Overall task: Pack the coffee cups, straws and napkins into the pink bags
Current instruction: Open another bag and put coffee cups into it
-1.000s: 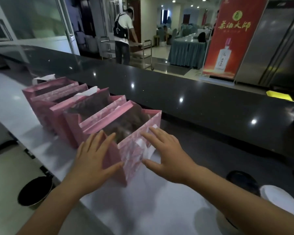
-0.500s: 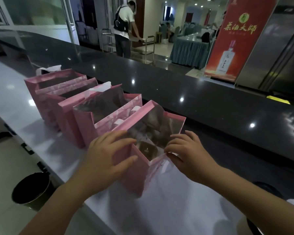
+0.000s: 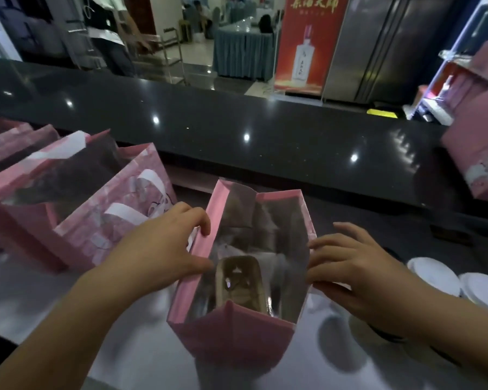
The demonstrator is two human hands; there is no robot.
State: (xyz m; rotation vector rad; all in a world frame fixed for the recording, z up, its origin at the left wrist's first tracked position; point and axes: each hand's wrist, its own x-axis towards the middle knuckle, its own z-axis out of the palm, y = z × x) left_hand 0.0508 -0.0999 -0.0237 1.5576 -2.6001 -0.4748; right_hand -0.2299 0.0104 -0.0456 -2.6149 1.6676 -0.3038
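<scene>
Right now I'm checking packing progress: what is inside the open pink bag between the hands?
Inside the pink bag lies a brown cardboard cup carrier at the bottom. What lies beneath it is covered, and no cups, straws or napkins show.

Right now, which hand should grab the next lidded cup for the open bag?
Right, probably. The right hand rests against the open pink bag on its right side, with the white-lidded cups just beyond it. The left hand holds the bag's left rim, by the other bags.
</scene>
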